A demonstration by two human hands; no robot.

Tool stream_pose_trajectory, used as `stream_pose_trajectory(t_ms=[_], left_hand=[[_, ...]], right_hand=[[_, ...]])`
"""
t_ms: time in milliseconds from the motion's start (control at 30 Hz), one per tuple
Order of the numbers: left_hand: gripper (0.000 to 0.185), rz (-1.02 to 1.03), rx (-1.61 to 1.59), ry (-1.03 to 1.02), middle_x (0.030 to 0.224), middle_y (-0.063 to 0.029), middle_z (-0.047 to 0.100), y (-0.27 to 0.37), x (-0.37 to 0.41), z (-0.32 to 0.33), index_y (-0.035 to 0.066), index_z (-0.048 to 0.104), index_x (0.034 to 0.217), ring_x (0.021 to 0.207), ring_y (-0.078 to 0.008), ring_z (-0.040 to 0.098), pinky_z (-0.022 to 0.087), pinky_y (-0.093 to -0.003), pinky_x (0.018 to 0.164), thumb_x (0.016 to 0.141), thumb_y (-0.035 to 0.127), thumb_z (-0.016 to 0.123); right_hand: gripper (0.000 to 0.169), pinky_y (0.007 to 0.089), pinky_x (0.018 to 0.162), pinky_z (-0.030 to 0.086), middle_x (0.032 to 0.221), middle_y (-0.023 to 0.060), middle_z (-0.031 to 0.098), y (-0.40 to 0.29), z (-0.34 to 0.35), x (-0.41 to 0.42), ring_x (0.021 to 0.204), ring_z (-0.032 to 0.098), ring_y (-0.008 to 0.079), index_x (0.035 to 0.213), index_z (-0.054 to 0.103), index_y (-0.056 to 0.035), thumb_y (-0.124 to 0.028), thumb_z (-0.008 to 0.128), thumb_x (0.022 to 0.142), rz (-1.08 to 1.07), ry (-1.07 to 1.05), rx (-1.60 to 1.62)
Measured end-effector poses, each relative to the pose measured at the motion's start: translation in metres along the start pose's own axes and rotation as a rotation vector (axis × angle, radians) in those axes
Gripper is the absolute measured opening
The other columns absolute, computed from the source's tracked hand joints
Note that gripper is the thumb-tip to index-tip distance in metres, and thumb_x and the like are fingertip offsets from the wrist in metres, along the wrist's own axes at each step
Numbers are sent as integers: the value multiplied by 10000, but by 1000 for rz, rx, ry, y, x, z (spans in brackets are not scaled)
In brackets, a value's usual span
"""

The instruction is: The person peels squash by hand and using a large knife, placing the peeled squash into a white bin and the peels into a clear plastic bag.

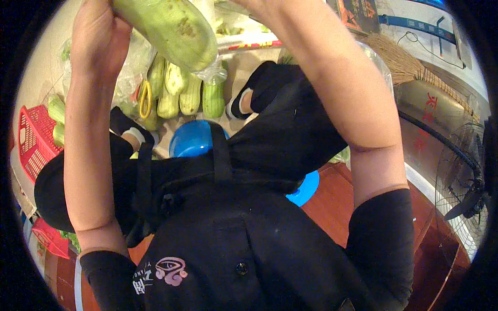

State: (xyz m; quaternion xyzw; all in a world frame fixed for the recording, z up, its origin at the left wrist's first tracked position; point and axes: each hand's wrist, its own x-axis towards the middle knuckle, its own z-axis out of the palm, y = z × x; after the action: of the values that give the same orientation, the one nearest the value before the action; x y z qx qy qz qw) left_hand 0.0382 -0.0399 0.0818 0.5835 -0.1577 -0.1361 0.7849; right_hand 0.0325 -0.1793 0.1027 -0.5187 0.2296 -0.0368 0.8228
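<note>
A large pale green squash (175,37) with a brown scarred patch is held up by my left hand (107,42) at the top of the view. The fingers of this hand are partly hidden behind the squash and cut off by the edge. My right hand (258,4) shows only its heel and wrist at the top edge, so its fingers and anything in them are hidden. Below the raised squash, several green squashes (190,97) lie side by side on the floor between my feet. A yellow oval loop (145,100) lies beside them.
A red plastic basket (37,144) stands at left near more green vegetables (57,116). Clear plastic bags (134,58) lie ahead. A rounded blue object (190,140) is between my legs. At right are a straw broom (400,58), a metal box (424,116) bearing writing and a wire-caged fan (463,190).
</note>
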Motion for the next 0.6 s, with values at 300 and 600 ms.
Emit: stream_pose_trajectory(t_ms=[300,600], left_hand=[[247,39,16,-16,949,-31,610,-11,-2,-12,59,564,1092,828,-142,592,485,-297,735,894,203,597],[225,177,60,94,916,-37,616,-7,6,-12,27,581,1049,838,-154,598,475,-308,777,871,163,607]], right_hand=[[200,269,362,342,543,21,449,14,3,-12,418,417,126,767,554,-14,-167,579,894,-116,-432,8],[174,303,447,444,644,100,557,14,-16,7,523,546,167,782,531,43,-97,601,858,-369,-141,-560]])
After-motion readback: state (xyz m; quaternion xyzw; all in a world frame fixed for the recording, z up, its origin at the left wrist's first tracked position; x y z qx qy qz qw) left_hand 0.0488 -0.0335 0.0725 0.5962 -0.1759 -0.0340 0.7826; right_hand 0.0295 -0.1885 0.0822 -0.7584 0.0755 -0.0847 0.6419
